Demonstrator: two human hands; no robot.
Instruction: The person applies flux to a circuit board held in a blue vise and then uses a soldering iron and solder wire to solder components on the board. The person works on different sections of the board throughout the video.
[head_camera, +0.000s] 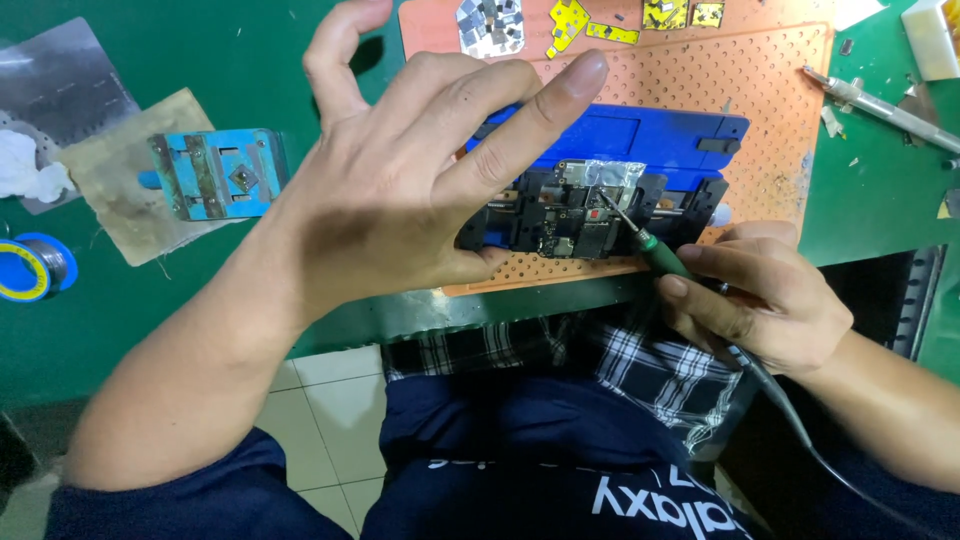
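**Hands at a small circuit board**

At the far left of the green tabletop lies a blue roll of tape. Next to it, a small blue clamp sits on a dirty cloth. The left hand hangs in the air with its fingers spread wide, holding nothing. Behind it, a circuit board sits clamped in a black and blue holder on an orange mat. The right hand is closed around a green soldering iron, whose tip touches the board.
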